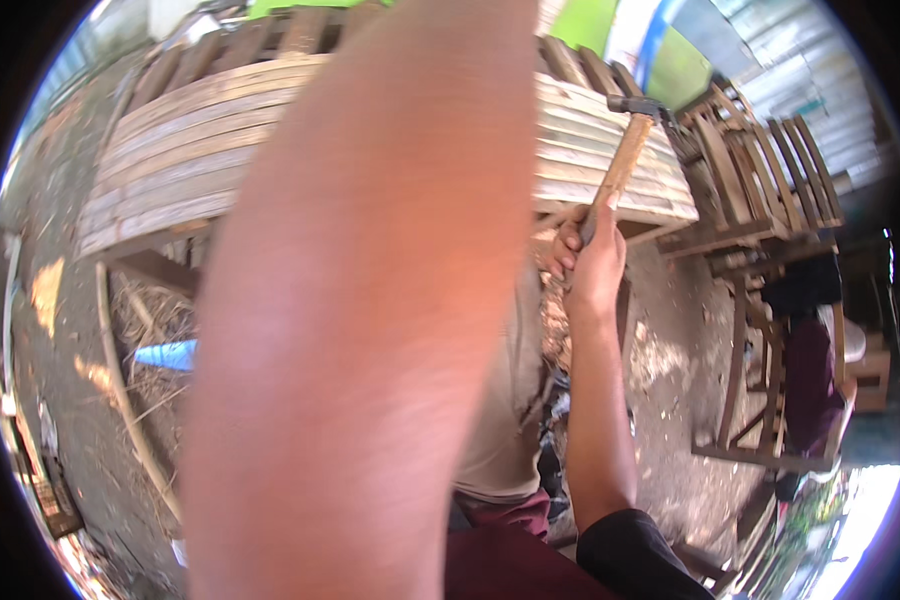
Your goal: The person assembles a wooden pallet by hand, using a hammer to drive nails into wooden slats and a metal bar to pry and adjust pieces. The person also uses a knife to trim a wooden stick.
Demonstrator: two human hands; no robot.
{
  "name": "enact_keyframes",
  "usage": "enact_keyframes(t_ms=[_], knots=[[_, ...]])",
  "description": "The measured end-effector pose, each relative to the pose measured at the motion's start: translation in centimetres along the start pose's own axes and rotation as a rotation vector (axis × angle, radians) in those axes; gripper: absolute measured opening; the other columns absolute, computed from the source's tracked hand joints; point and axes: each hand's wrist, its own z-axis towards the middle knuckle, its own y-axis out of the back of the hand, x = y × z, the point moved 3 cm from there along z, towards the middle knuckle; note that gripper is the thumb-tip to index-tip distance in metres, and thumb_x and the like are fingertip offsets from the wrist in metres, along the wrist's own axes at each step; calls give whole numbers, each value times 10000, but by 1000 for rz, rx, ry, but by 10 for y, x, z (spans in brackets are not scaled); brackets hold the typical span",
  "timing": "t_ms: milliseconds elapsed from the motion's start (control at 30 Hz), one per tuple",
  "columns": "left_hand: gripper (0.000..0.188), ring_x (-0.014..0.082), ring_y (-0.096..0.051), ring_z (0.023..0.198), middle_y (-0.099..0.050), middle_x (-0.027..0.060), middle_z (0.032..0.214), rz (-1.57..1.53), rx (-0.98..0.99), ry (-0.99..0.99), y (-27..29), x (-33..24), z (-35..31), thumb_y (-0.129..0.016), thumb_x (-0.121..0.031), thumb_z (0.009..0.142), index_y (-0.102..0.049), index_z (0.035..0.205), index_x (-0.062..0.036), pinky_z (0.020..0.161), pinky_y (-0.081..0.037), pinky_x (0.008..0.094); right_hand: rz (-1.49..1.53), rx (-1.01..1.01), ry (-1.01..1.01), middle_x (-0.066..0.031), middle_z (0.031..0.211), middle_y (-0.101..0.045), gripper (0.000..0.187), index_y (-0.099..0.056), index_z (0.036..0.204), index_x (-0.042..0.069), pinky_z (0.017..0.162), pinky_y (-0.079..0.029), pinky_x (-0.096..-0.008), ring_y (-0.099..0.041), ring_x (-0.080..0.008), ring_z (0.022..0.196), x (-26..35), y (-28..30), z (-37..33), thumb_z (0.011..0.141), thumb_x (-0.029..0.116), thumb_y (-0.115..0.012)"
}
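My right hand (595, 265) is wrapped round the lower part of a hammer's wooden handle. The hammer (625, 160) tilts up and to the right, its dark metal head over the right end of a slatted wooden bench (180, 150). Close to the camera, my raised left forearm (370, 300) is blurred and fills much of the middle. Beyond the top edge, my left hand is out of sight. That forearm hides the middle of the bench, whose pale slats run left to right.
Slatted wooden furniture (740, 180) stands at the right, near a wooden frame (735, 370) with maroon cloth (815, 390) on it. Below the bench's left end are a blue pointed object (167, 355), dry sticks and a long pole (125, 390) on the dirt ground.
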Motion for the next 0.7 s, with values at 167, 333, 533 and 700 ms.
enact_keyframes(t_ms=[167, 333, 533, 700], knots=[[479, 348, -600, 1281, -622, 197, 1379, 229, 53, -404, -98, -61, 59, -574, -357, 977, -644, 1350, -65, 1061, -479, 457, -38, -361, -112, 27, 656, -413, 467, -536, 986, 49, 424, -327, -261, -374, -70, 478, -64, 158, -43, 1081, 500, -464], [474, 325, -693, 1126, -705, 238, 1220, -138, 98, -643, -209, -111, 20, -597, -439, 999, -681, 1304, -86, 1000, -519, 437, -914, -889, -89, -211, 710, -652, 521, -608, 825, -34, 649, -500, -485, -681, -381, 698, -186, 329, -137, 1028, 445, -578], [370, 307, -713, 1052, -706, 185, 1250, -315, 255, -791, -301, -202, -76, -624, -297, 1003, -691, 1287, -69, 976, -535, 418, -1072, -1045, -653, -306, 918, -692, 469, -595, 992, -27, 821, -507, -568, -663, -510, 933, -321, 413, -278, 1010, 441, -582], [401, 364, -666, 1165, -694, 216, 1242, -20, 700, -860, -386, -211, -119, -630, -306, 995, -676, 1278, -26, 1004, -515, 437, -906, -900, -883, -318, 1049, -678, 398, -581, 1050, -2, 852, -503, -568, -644, -523, 988, -350, 371, -285, 992, 390, -623]])
